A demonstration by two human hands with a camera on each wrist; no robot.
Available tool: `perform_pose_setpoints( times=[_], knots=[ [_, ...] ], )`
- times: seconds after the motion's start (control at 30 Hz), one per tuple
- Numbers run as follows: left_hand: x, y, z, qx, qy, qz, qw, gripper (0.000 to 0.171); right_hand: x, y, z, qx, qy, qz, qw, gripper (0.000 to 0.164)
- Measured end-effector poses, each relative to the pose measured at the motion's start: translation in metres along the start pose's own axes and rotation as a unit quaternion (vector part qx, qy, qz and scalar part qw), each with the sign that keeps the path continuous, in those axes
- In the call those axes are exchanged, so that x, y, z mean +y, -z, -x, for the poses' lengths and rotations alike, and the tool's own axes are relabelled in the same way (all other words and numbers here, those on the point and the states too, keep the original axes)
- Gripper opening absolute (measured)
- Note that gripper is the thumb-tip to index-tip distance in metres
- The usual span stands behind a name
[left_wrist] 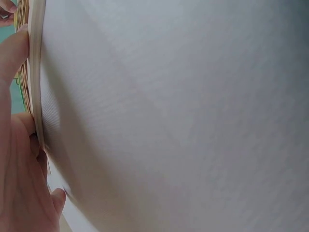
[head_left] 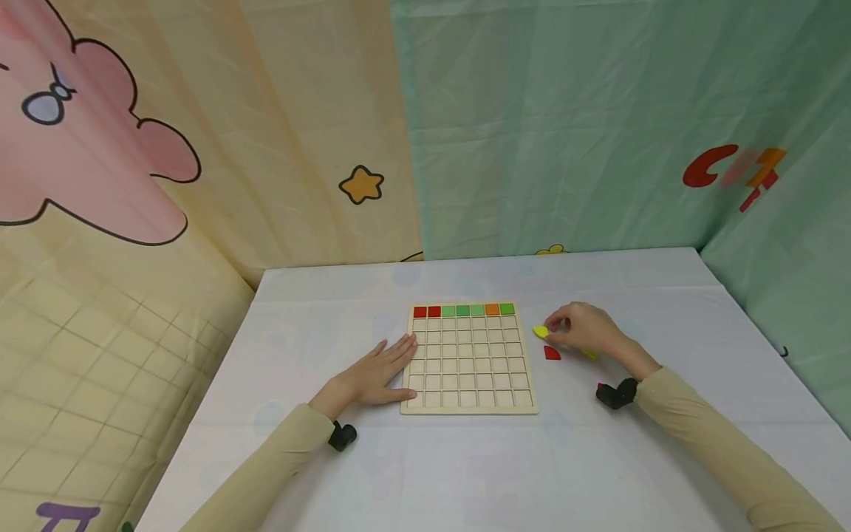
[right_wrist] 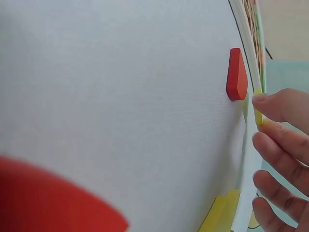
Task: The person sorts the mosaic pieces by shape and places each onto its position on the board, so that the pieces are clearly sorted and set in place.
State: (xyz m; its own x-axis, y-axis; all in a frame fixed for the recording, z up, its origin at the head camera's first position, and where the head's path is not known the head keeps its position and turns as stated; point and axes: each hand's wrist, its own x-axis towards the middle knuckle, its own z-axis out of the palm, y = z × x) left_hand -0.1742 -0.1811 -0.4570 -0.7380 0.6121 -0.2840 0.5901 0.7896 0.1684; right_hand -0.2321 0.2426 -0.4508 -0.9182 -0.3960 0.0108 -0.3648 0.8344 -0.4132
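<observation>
A square wooden grid board [head_left: 468,411] lies on the white table. Its far row is filled with coloured square tiles [head_left: 463,310] in red, green and orange; the other cells are bare. My left hand [head_left: 375,373] rests on the board's left edge, fingers and thumb spread. To the right of the board, my right hand [head_left: 588,327] pinches a flat yellow piece [head_left: 541,332] between thumb and forefinger. The right wrist view shows this yellow piece [right_wrist: 258,111] edge-on at the fingertips. Just nearer lies a red piece [head_left: 552,353] with a curved side, apart from the board.
Other yellow pieces [right_wrist: 221,212] lie beneath the right hand, only partly visible in the head view. A blurred red shape [right_wrist: 53,198] fills the lower left of the right wrist view. Patterned curtains [head_left: 532,148] stand behind the table [head_left: 465,480].
</observation>
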Motion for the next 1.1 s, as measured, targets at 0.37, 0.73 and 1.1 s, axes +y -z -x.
perform_pose_setpoints(
  times=[0.37,0.73,1.1],
  knots=[
    [-0.001,-0.003,-0.001,0.001,0.006,-0.011,0.9999,0.092,-0.012,0.003,-0.007,0.012,-0.012,-0.006,1.000,0.026],
    [0.001,0.000,0.000,-0.001,0.006,-0.009,0.9999,0.092,-0.021,0.002,-0.019,0.017,0.000,-0.004,1.000,0.024],
    [0.001,0.003,0.002,-0.001,-0.004,-0.003,1.0000,0.091,-0.032,-0.003,-0.032,0.016,0.002,-0.003,1.000,0.027]
  ],
)
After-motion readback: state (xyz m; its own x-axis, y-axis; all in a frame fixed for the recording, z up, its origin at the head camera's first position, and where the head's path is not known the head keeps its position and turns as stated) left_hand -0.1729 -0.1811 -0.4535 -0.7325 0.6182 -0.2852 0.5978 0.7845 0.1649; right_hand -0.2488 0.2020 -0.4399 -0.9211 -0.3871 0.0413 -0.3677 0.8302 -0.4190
